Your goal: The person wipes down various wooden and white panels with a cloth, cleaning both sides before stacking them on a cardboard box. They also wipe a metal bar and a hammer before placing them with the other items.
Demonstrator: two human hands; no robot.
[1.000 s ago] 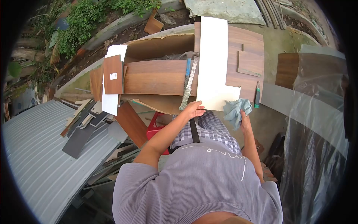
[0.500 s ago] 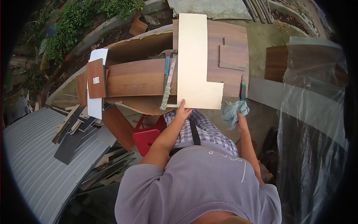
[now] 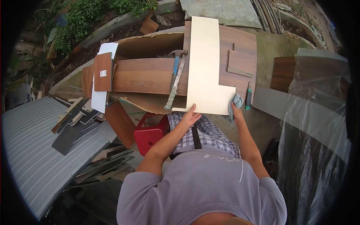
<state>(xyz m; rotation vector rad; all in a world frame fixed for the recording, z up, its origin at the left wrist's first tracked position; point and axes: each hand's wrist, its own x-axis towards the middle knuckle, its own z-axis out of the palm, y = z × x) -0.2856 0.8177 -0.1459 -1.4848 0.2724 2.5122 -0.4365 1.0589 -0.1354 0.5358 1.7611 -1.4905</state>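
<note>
An L-shaped cream board [image 3: 205, 63] lies across the brown wood-grain boards in front of me. My left hand [image 3: 191, 117] grips its near edge, thumb on top and fingers beneath. At the board's near right corner, my right hand [image 3: 237, 113] is closed around a pale blue cloth [image 3: 235, 103], which presses against the board's right edge. Just right of the cloth rests a utility knife [image 3: 248, 96] with a green and black handle. Left of the cream board lie a claw hammer [image 3: 175, 67] with a blue shaft and wrapped handle, and a long narrow metal bar [image 3: 178, 77] beside it.
A small wood-grain offcut [image 3: 240, 63] lies on the board at right. Brown and white pieces [image 3: 103, 73] are stacked at the left end. A red plastic stool [image 3: 150, 135] stands by my left leg. Clear plastic sheeting [image 3: 305, 112] drapes over boards at right.
My right hand has brought the cloth up and inward to the cream board's right edge. The cloth is now bunched narrower. My left hand stays on the near edge; the view has shifted slightly.
</note>
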